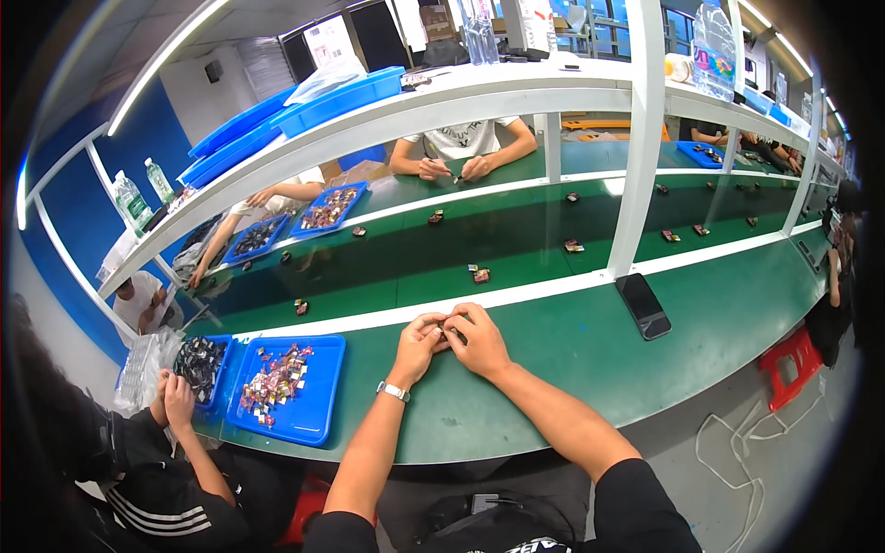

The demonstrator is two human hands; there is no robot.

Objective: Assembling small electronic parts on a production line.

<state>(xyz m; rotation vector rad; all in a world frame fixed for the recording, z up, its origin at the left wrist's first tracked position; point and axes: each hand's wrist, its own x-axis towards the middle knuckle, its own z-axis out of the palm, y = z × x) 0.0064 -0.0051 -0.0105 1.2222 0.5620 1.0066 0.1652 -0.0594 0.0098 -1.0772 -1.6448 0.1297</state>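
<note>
Over the front green bench (pixel 544 364), my left hand (pixel 420 348) and my right hand (pixel 481 345) meet with fingertips pinched together. Between them is a small dark piece (pixel 442 331), mostly covered by the fingers, so its kind cannot be made out. A metal-banded watch is on my left wrist. To the left of my hands lies a blue tray (pixel 329 394) with a loose heap of small red, yellow and white parts (pixel 275 385). Beyond my hands, small red and dark parts (pixel 480 274) rest apart from one another on the dark green conveyor belt (pixel 406 288).
A black phone (pixel 643 306) lies right of my hands. White posts (pixel 636 157) hold up a shelf with blue trays (pixel 341 100) and bottles. A co-worker sits at my left, beside a tray of black parts (pixel 200 361); others work across the belt. A red stool (pixel 791 369) stands right.
</note>
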